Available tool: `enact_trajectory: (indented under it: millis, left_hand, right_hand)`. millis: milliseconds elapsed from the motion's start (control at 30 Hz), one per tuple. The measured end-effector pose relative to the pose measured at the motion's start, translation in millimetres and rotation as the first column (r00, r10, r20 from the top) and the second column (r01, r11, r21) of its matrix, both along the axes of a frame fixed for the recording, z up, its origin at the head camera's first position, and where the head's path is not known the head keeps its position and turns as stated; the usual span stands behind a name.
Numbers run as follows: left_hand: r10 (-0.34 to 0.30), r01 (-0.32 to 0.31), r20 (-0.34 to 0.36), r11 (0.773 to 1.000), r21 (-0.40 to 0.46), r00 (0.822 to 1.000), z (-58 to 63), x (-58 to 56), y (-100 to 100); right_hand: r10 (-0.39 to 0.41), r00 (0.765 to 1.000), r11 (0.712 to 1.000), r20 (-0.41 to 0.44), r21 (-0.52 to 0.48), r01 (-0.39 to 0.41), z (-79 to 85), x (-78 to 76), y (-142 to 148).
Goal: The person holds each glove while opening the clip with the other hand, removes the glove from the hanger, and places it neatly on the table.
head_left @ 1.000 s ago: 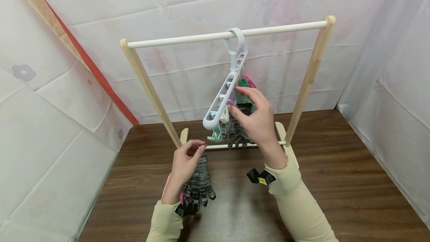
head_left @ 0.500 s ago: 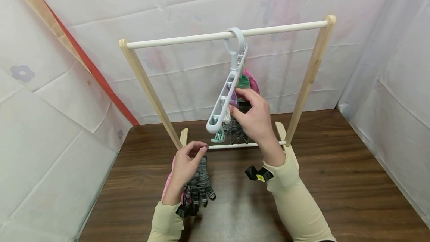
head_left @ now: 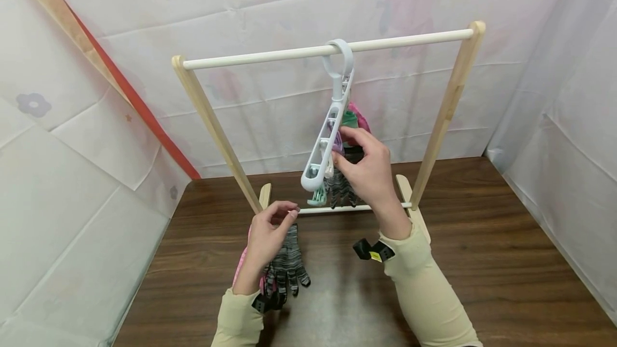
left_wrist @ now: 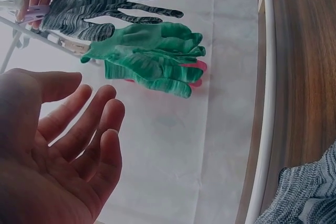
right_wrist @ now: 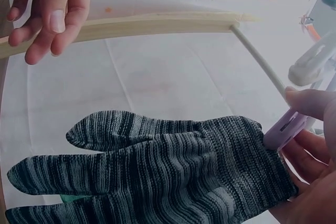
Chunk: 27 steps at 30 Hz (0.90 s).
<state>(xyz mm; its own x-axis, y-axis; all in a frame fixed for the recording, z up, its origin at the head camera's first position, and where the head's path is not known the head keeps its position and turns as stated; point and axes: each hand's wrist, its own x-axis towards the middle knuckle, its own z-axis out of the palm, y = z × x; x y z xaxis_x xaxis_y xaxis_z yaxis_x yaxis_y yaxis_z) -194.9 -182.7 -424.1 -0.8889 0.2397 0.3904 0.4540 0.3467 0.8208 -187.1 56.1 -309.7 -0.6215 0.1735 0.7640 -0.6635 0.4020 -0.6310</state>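
A pale blue clip hanger (head_left: 320,157) hangs by its ring from the rack's top bar, one end toward me. My right hand (head_left: 368,170) pinches the purple clip (right_wrist: 286,129) under it between thumb and fingers. That clip sits at the cuff of a black-grey striped glove (right_wrist: 184,166), which hangs fingers down. Behind it hang green gloves (left_wrist: 147,56) and something pink (left_wrist: 197,72). A white clip (right_wrist: 312,64) and a mint clip (head_left: 317,195) are nearer the hanger's front end. My left hand (head_left: 267,234) hovers below and left, fingers loosely bent, holding nothing.
The wooden rack's side posts (head_left: 217,133) and top bar (head_left: 260,58) frame the hanger, with a lower bar (head_left: 347,209) near the table. Beneath my left forearm, another striped glove (head_left: 287,261) and a pink item (head_left: 239,266) lie on the brown table (head_left: 482,261).
The hanger's front end has swung to the right. My right hand has shifted slightly, still on the purple clip. My left hand has hardly moved.
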Motion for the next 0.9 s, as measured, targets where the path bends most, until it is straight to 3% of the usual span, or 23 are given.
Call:
enact_trajectory:
  millis: [567,900]
  left_hand:
    - [-0.006,0.007,-0.001,0.999,0.041,1.000,9.5,-0.4,4.6]
    - [-0.035,0.039,-0.056,0.997,0.073,0.998,12.4,-3.3,13.1]
  right_hand:
    - [0.083,0.995,0.994,-0.054,-0.065,-0.086,-0.4,0.3,-0.7]
    - [0.117,0.993,0.987,-0.015,-0.104,-0.118,-1.0,1.6,0.1]
